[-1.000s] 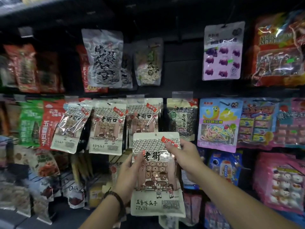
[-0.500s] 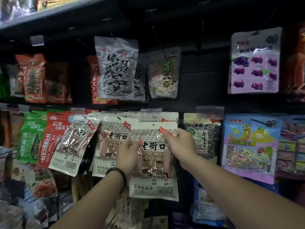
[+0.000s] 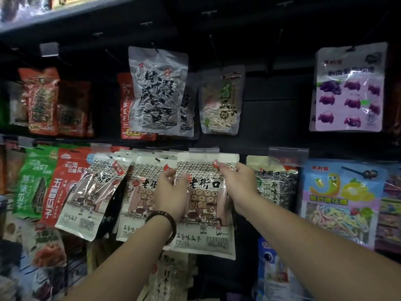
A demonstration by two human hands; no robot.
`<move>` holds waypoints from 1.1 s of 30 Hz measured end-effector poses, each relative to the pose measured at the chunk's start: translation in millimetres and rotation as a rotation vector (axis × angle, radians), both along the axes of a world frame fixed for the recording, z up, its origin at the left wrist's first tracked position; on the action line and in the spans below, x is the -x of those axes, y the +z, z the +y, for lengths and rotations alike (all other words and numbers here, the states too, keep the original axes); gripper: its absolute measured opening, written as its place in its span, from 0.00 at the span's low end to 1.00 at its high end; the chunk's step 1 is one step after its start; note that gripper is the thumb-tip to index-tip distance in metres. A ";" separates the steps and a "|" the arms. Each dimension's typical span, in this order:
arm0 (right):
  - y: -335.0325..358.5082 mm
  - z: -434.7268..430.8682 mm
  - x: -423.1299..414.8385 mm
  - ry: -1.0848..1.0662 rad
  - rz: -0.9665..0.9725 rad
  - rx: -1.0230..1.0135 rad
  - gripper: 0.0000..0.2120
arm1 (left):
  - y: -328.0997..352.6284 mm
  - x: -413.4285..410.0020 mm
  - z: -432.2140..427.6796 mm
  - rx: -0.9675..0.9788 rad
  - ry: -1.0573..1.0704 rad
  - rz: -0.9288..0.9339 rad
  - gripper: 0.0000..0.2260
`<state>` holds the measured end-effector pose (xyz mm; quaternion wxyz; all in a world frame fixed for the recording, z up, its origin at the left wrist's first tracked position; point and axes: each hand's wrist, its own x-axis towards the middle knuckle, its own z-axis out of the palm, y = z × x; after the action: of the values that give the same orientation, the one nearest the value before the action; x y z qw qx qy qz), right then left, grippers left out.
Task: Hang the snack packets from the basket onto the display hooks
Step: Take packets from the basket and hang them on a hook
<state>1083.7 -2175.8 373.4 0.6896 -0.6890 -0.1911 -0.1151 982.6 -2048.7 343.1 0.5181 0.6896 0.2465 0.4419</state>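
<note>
I hold a cream sunflower-seed packet (image 3: 206,213) with a street-scene drawing up against the middle row of the display. My left hand (image 3: 171,192) grips its upper left edge and my right hand (image 3: 236,185) pinches its upper right corner by the red tag. The packet's top edge sits right under a clear price-tag holder (image 3: 204,150) at a hook's tip; the hook itself is hidden. Matching packets (image 3: 141,203) hang just to its left, one (image 3: 93,192) tilted. The basket is out of view.
Dark pegboard wall with rows of hanging snacks: grey seed bags (image 3: 158,92) above, a purple candy bag (image 3: 349,88) upper right, a blue noodle-candy bag (image 3: 340,203) at right, green and red bags (image 3: 43,181) at left. Several bare hooks (image 3: 213,42) stick out above.
Both hands have lifted the packet from below the row up to the hook level, over the matching packets. The camera has tilted upward.
</note>
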 end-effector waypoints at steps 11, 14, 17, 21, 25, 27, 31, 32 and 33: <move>-3.9 3.1 1.9 -0.147 0.008 0.109 0.19 | -72.8 0.2 -68.3 -0.621 0.160 0.159 0.41; 1.4 3.4 4.5 -0.158 0.008 0.118 0.17 | -82.3 -8.7 -71.7 -0.734 0.152 0.232 0.44; 2.7 1.4 3.7 -0.149 0.020 0.141 0.23 | -85.7 -21.1 -70.5 -0.748 0.114 0.292 0.42; 2.8 -3.3 -1.4 -0.170 -0.033 0.284 0.22 | -89.4 -38.9 -72.3 -0.736 0.099 0.341 0.41; 2.2 -12.6 -1.9 -0.245 -0.147 0.442 0.21 | -98.3 -41.4 -66.0 -0.762 0.071 0.343 0.41; 1.0 -22.2 3.3 -0.259 -0.225 0.495 0.18 | -99.0 -35.7 -64.1 -0.766 0.050 0.326 0.42; -11.3 -60.0 23.2 -0.244 -0.341 0.636 0.19 | -94.0 -13.2 -77.5 -0.739 0.036 0.372 0.44; -18.8 -72.9 29.0 -0.215 -0.351 0.664 0.18 | -95.5 -3.2 -86.9 -0.712 0.033 0.374 0.44; -28.8 -85.6 35.1 -0.180 -0.351 0.704 0.16 | -100.3 7.7 -98.1 -0.692 0.036 0.380 0.44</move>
<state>1048.5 -2261.4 344.5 0.3556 -0.8668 -0.2728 -0.2185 974.9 -2146.9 242.8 0.1925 0.8886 0.1866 0.3721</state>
